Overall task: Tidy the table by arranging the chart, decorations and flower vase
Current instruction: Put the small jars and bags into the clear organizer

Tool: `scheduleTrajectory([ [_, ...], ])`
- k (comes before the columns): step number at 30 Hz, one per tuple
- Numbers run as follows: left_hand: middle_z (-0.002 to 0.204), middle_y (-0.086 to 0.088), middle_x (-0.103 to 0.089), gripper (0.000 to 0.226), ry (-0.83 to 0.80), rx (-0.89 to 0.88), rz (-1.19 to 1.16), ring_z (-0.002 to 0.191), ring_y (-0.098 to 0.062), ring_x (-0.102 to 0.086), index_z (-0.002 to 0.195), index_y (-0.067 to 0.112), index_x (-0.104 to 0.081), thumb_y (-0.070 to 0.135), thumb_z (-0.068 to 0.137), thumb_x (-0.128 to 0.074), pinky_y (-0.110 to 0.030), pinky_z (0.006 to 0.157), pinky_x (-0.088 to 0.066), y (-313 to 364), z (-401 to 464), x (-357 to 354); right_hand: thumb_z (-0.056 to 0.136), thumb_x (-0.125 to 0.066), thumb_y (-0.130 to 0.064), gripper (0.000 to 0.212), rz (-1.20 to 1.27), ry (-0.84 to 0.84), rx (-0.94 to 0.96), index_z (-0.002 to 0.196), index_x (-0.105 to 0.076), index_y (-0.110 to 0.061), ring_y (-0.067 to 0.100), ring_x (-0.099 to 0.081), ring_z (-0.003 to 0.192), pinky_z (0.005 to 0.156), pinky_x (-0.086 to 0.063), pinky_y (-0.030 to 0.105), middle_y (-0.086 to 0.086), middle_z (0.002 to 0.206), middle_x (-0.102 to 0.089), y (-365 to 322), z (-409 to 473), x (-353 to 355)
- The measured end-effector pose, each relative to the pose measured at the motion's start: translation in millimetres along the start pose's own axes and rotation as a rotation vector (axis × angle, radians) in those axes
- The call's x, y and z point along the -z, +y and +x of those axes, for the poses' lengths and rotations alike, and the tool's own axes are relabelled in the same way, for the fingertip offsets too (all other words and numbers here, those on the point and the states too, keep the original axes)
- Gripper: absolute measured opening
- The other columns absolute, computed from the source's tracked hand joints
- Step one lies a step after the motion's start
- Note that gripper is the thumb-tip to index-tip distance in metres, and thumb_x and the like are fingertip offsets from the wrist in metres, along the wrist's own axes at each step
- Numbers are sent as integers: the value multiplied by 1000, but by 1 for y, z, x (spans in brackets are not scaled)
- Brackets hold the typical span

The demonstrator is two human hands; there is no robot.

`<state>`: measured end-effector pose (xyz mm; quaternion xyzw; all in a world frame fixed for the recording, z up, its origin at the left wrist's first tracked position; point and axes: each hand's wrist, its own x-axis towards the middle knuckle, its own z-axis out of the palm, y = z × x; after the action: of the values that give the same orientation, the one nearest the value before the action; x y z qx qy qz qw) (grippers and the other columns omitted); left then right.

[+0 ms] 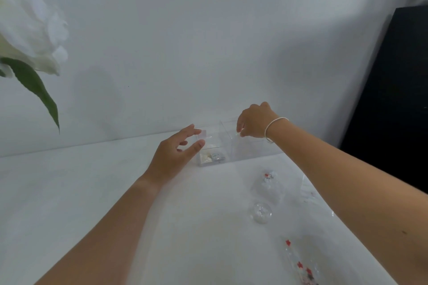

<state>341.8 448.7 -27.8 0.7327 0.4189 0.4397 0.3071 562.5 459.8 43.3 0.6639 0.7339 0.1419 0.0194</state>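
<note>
Two clear plastic boxes stand side by side at the back of the white table [69, 192], near the wall. The smaller box [212, 154] holds small white and silvery decorations. My left hand [176, 157] is right beside it, fingers apart, fingertips at its left wall. The taller clear box [245, 146] stands to its right, and my right hand [252, 122] pinches its top rim. A white flower [25, 28] with a green leaf [37, 90] hangs in at the upper left; no vase is in view.
On the table to the right lie a clear bag with a red-and-white trinket [268, 179], a small clear round container [260, 213] and a clear packet with red pieces [300, 264]. A black panel [393, 99] stands at the right edge.
</note>
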Motion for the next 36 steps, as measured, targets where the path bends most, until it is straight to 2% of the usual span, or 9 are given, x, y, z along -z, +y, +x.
scheduleTrajectory([
  [2, 120, 29, -57, 25, 5, -1, -7, 102, -10, -57, 103, 54, -53, 41, 83, -60, -13, 73, -39, -1, 0, 0, 88, -52, -28, 21, 61, 62, 10, 103, -65, -29, 18, -49, 116, 102, -28, 38, -6, 116, -65, 1, -5, 3],
  [5, 112, 38, -54, 32, 20, -5, 0, 101, -9, -57, 114, 43, -57, 41, 83, -61, -13, 74, -40, -3, 0, -1, 88, -50, -24, 21, 276, 194, -7, 97, -68, -27, 18, -53, 110, 102, -31, 38, -6, 111, -68, 0, -23, 10],
  [8, 120, 30, -54, 33, 42, -22, 24, 98, -8, -57, 116, 40, -58, 41, 83, -61, -12, 74, -41, -4, -1, -1, 85, -57, -27, 15, 507, 279, -13, 91, -71, -26, 14, -57, 101, 99, -37, 36, -8, 102, -71, -4, -55, 11],
  [12, 123, 24, -53, 32, 81, -42, 56, 95, -8, -56, 115, 38, -59, 40, 84, -60, -12, 74, -39, 0, -8, -2, 80, -64, -28, 9, 733, 274, -7, 86, -71, -29, 2, -53, 94, 98, -37, 30, -14, 96, -70, -13, -112, -1],
  [18, 116, 20, -58, 31, 138, -29, 47, 91, -5, -55, 115, 32, -61, 34, 84, -61, -13, 70, -42, 17, -42, -2, 79, -64, -37, 15, 788, 171, -36, 94, -66, -35, 2, -48, 98, 100, -37, 31, -28, 90, -55, -19, -174, -10],
  [20, 116, 19, -59, 28, 120, -55, 29, 90, -3, -54, 111, 35, -61, 32, 83, -62, -18, 69, -45, 28, -63, -4, 79, -63, -40, 20, 782, 164, -32, 99, -64, -36, 3, -48, 101, 101, -37, 31, -25, 97, -58, -22, -186, -9],
  [23, 109, 28, -57, 25, 35, -127, 14, 92, -7, -56, 102, 44, -59, 35, 79, -62, -25, 72, -48, 47, -102, -7, 79, -62, -44, 27, 757, 131, -16, 106, -60, -38, 7, -46, 109, 103, -35, 33, -16, 110, -61, -29, -199, -9],
  [28, 101, 27, -62, 23, -68, -167, 41, 92, -1, -54, 96, 48, -60, 39, 75, -61, -12, 72, -43, 73, -158, -7, 81, -61, -43, 30, 655, 118, 15, 111, -59, -36, 13, -46, 113, 100, -32, 31, -12, 116, -62, -39, -209, -12],
  [36, 103, 31, -61, 31, -294, -240, 208, 107, 2, -50, 104, 42, -63, 49, 74, -64, -8, 87, -38, 91, -204, -3, 86, -54, -37, 23, 556, 113, 7, 107, -59, -33, 19, -48, 113, 95, -31, 33, -7, 116, -63, -44, -209, -17],
])
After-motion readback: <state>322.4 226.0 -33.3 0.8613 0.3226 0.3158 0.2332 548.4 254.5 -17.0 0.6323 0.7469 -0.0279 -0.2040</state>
